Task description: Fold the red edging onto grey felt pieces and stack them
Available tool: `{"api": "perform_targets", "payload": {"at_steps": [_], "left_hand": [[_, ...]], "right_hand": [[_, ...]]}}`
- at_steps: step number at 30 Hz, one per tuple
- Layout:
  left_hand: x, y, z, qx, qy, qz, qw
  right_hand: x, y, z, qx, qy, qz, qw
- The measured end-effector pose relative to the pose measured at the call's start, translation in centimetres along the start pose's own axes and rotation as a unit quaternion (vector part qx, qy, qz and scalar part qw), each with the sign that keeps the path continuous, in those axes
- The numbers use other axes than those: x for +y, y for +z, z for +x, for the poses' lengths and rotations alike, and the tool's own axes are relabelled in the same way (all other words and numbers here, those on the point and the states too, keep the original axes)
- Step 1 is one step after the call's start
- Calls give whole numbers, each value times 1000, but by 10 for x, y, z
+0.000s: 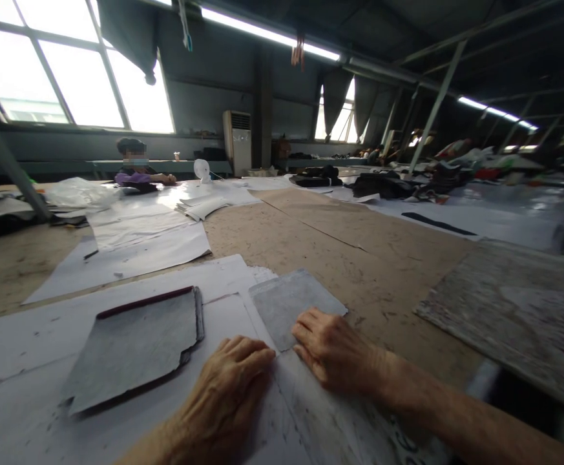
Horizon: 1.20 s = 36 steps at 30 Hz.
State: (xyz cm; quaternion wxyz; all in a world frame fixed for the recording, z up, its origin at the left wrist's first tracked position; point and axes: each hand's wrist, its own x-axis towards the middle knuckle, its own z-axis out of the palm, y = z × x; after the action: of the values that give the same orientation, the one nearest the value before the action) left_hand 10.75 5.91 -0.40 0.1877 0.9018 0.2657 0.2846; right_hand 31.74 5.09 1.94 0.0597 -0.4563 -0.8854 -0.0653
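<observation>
A flat grey sheet piece [296, 303], perhaps fabric or leather, lies on the work surface in front of me. My right hand [327, 349] is closed at its right edge, with curled fingers gripping that side. To the left, my left hand [233, 381] rests on white paper [228, 320] near the piece's lower left corner. Its fingers are bent and pressed together, and whatever is under them is hidden. Farther left lies a stack of similar grey pieces [136, 345], with a dark red strip along its far edge and uneven layers at the right.
Brown paper [311, 232] covers the table's middle. A worn grey board [514, 310] sits at the right edge. White sheets [136, 252], a small white fan [203, 170] and dark fabric piles [381, 185] lie beyond. Another person [136, 169] sits across the table.
</observation>
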Motion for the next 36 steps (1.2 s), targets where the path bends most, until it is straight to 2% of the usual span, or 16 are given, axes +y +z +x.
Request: {"api": "perform_targets", "payload": {"at_steps": [4, 9, 13, 17, 19, 25, 29, 33, 36], "left_hand": [[0, 1, 3, 4, -15, -11, 1000], [1, -1, 2, -10, -12, 0, 1000], [-2, 1, 3, 17, -26, -25, 999], [-6, 2, 3, 48, -49, -58, 996], [-7, 1, 3, 50, -51, -51, 996], [-3, 2, 11, -22, -21, 55, 998], [-3, 7, 24, -35, -7, 62, 997], [-7, 11, 27, -8, -8, 33, 999], [-9, 11, 25, 26, -23, 14, 999]], "right_hand": [[7, 10, 9, -15, -26, -4, 1000], [12, 3, 15, -7, 7, 20, 1000], [4, -7, 9, -16, 8, 39, 999], [4, -3, 11, -36, -9, 58, 998], [10, 1, 15, -33, 5, 75, 997], [30, 1, 17, -15, 94, 155, 983], [25, -6, 12, -17, 102, 174, 979], [16, -9, 8, -8, 77, 163, 984], [18, -6, 9, -8, 56, 160, 985]]}}
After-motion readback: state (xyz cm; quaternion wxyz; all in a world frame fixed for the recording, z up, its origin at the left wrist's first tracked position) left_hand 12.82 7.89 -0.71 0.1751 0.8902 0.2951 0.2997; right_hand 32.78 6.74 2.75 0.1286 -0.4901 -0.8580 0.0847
